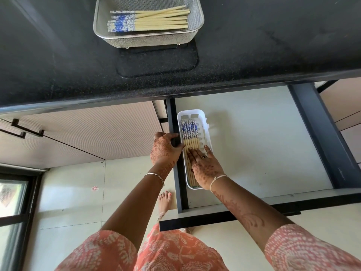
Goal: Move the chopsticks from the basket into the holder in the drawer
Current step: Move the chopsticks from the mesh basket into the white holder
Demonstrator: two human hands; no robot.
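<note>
A metal mesh basket stands on the dark counter at the top, holding several cream chopsticks with blue-and-white ends. Below, the open drawer holds a white plastic holder along its left side. Several chopsticks lie in the holder, patterned ends pointing away from me. My right hand lies flat, fingers spread, on the near half of those chopsticks. My left hand grips the drawer's dark left wall beside the holder, thumb touching the holder's rim.
The black speckled counter overhangs the drawer's far end. A dark drawer rail runs down the right side. Ribbed cabinet fronts with black handles are at left. My bare foot stands on the pale tiled floor.
</note>
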